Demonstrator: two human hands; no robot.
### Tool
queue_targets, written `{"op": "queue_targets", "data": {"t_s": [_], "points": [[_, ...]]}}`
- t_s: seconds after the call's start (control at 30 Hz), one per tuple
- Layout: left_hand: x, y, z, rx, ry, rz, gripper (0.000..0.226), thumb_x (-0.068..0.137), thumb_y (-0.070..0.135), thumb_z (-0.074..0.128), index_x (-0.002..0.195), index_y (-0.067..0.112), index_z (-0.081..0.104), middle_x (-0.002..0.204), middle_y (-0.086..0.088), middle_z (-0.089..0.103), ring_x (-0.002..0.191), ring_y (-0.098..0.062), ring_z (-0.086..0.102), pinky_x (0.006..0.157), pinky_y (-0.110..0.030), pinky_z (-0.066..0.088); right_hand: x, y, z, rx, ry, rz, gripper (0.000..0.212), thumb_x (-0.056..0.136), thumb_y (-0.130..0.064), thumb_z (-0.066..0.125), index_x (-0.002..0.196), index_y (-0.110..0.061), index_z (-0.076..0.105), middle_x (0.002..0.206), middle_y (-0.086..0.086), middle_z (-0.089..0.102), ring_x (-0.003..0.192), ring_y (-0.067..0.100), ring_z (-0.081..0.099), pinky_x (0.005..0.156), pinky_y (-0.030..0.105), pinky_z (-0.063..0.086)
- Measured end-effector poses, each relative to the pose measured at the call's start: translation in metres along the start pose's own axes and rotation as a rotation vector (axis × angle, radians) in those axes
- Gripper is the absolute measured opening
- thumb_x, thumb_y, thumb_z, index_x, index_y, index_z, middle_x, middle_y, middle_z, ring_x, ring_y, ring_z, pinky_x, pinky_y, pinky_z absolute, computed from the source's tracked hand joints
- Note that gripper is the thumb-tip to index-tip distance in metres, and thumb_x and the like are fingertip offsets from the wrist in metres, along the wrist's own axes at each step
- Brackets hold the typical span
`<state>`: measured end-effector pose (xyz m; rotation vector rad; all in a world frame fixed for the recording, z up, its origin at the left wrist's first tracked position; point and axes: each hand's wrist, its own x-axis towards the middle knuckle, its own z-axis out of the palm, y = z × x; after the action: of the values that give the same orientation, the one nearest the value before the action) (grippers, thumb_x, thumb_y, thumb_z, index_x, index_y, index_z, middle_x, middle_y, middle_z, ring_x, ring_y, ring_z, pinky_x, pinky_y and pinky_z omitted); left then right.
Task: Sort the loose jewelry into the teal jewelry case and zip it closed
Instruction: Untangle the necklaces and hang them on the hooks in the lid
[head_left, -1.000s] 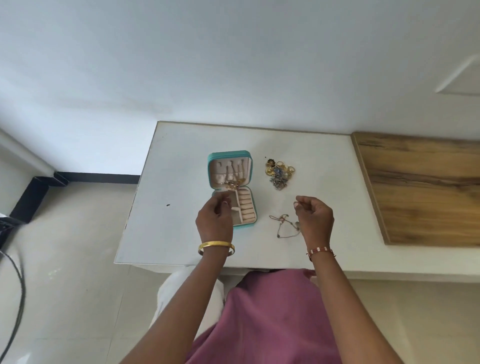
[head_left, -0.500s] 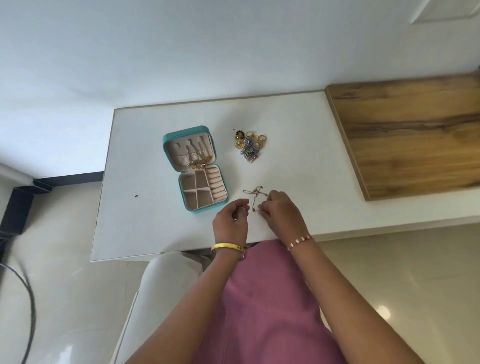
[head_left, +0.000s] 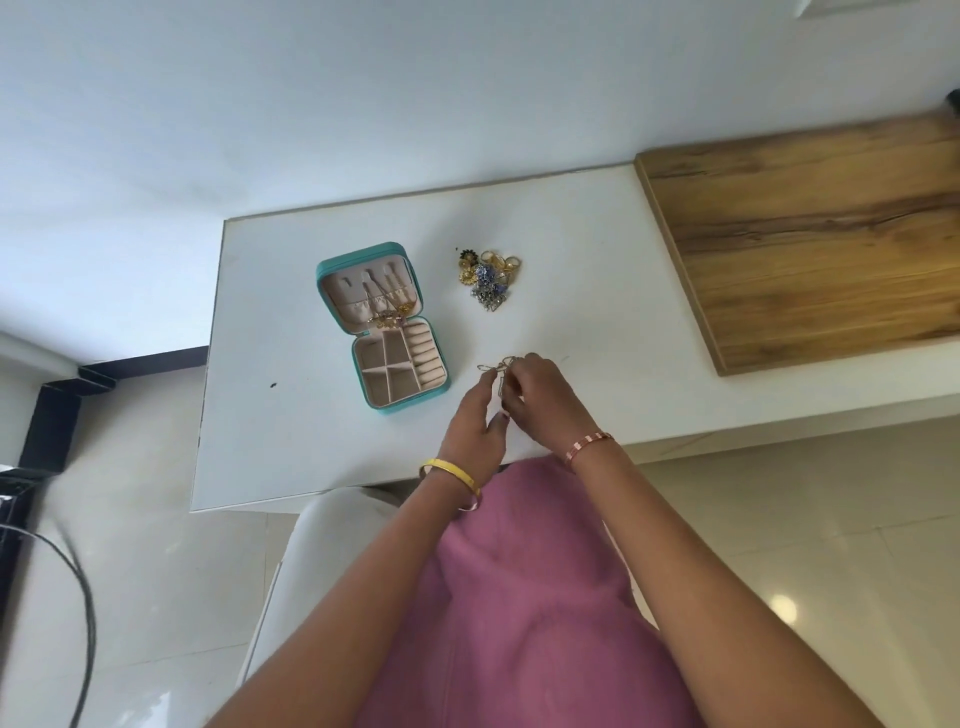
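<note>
Teal, smooth-skinned jewelry case (head_left: 381, 327) lying open on the white table (head_left: 291, 312), left of centre; pale pink lining inside, with square compartments and ribbed ring rolls in the near half. Gold pieces hanging and bunched against the lid, too small to tell apart. No brand, label or writing legible anywhere.

Thin pale chain (head_left: 500, 370) near the table's front edge, right of the case, partly covered by fingers; clasp and links too fine to make out. Left hand (head_left: 477, 421) and right hand (head_left: 543, 395) close together over it, fingertips curled and pinching the chain between them. Yellow bangle (head_left: 449, 475) on the left wrist, pink-and-white banded bracelet (head_left: 589, 446) on the right.

Loose jewelry pile (head_left: 490, 278) behind the hands, well apart from them: gold rings, blue-stoned and silvery pieces tangled, single items hard to separate.

Wood-grain board (head_left: 810, 244) at right, cut off by the frame. Pink garment (head_left: 524, 613) below.
</note>
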<state>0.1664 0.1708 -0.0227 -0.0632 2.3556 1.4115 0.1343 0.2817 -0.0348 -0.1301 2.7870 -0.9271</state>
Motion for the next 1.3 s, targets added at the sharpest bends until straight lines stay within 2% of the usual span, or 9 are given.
{"op": "queue_targets", "data": {"t_s": [0.13, 0.27, 0.43, 0.6, 0.77, 0.9, 1.07, 1.23, 1.3], "points": [[-0.003, 0.012, -0.013, 0.088, 0.047, 0.088, 0.049, 0.089, -0.006, 0.037, 0.136, 0.009, 0.041, 0.139, -0.008, 0.046, 0.129, -0.022, 0.041, 0.107, -0.023, 0.028, -0.012, -0.032, -0.030, 0.440, 0.004, 0.061, 0.009, 0.091, -0.008, 0.047, 0.082, -0.009, 0.050, 0.072, 0.003, 0.050, 0.065, 0.015, 0.043, 0.054, 0.012, 0.033], [-0.014, 0.034, -0.027, -0.028, 0.233, 0.132, 0.036, 0.088, -0.006, 0.041, 0.114, 0.007, 0.062, 0.116, -0.009, 0.064, 0.109, -0.025, 0.057, 0.090, -0.018, 0.038, -0.023, -0.060, -0.056, 0.715, 0.049, 0.123, 0.019, 0.090, -0.008, 0.047, 0.075, -0.019, 0.051, 0.078, 0.008, 0.056, 0.069, 0.015, 0.049, 0.061, 0.018, 0.040], [-0.027, 0.054, -0.050, -0.057, 0.335, 0.202, 0.020, 0.089, 0.007, 0.052, 0.101, 0.004, 0.068, 0.095, -0.012, 0.070, 0.081, -0.017, 0.058, 0.065, -0.015, 0.038, -0.040, -0.088, -0.081, 0.897, 0.095, 0.085, 0.023, 0.091, -0.009, 0.045, 0.073, -0.018, 0.056, 0.073, 0.003, 0.060, 0.069, 0.013, 0.054, 0.066, 0.025, 0.043], [-0.054, 0.064, -0.069, -0.216, 0.359, 0.269, 0.016, 0.088, 0.008, 0.056, 0.093, -0.001, 0.069, 0.082, -0.006, 0.067, 0.063, 0.002, 0.060, 0.065, 0.000, 0.044, -0.057, -0.108, -0.097, 1.081, 0.185, 0.054, 0.023, 0.093, -0.010, 0.043, 0.076, -0.017, 0.056, 0.076, 0.004, 0.063, 0.074, 0.018, 0.058, 0.067, 0.027, 0.046], [-0.079, 0.064, -0.081, -0.320, 0.245, 0.250, 0.018, 0.087, -0.003, 0.053, 0.101, -0.006, 0.065, 0.085, -0.009, 0.064, 0.052, 0.006, 0.060, 0.063, -0.009, 0.052, -0.074, -0.123, -0.099, 1.220, 0.272, 0.083, 0.024, 0.095, -0.009, 0.038, 0.076, -0.018, 0.050, 0.081, 0.008, 0.064, 0.077, 0.020, 0.060, 0.068, 0.028, 0.047], [-0.095, 0.066, -0.091, -0.338, 0.138, 0.194, 0.015, 0.090, 0.000, 0.050, 0.095, -0.004, 0.064, 0.065, -0.004, 0.061, 0.046, 0.002, 0.058, 0.056, -0.011, 0.053, -0.084, -0.134, -0.100, 1.255, 0.306, 0.109, 0.022, 0.095, -0.007, 0.034, 0.079, -0.016, 0.045, 0.075, 0.011, 0.064, 0.070, 0.023, 0.062, 0.069, 0.032, 0.049], [-0.114, 0.070, -0.096, -0.609, 0.014, 0.061, 0.021, 0.093, 0.003, 0.046, 0.078, 0.008, 0.059, 0.057, -0.002, 0.059, 0.040, -0.008, 0.054, 0.052, -0.023, 0.054, -0.096, -0.146, -0.098, 1.237, 0.339, 0.134, 0.019, 0.095, -0.007, 0.035, 0.080, -0.013, 0.046, 0.067, 0.012, 0.059, 0.062, 0.024, 0.058, 0.065, 0.034, 0.052], [-0.124, 0.070, -0.101, -0.957, -0.074, 0.010, 0.017, 0.093, 0.004, 0.044, 0.083, 0.008, 0.057, 0.049, 0.002, 0.059, 0.040, -0.009, 0.053, 0.048, -0.021, 0.051, -0.108, -0.152, -0.076, 0.823, 0.355, 0.230, 0.002, 0.090, -0.013, 0.051, 0.091, -0.012, 0.051, 0.089, 0.011, 0.061, 0.075, 0.020, 0.057, 0.070, 0.033, 0.049], [-0.127, 0.070, -0.103, -1.060, -0.050, 0.002, 0.017, 0.093, 0.005, 0.043, 0.084, 0.009, 0.057, 0.049, 0.002, 0.058, 0.041, -0.008, 0.053, 0.047, -0.020, 0.050, -0.116, -0.153, -0.061, 0.780, 0.343, 0.270, 0.008, 0.089, -0.017, 0.055, 0.094, -0.012, 0.052, 0.093, 0.009, 0.059, 0.079, 0.019, 0.055, 0.069, 0.030, 0.045]]}}
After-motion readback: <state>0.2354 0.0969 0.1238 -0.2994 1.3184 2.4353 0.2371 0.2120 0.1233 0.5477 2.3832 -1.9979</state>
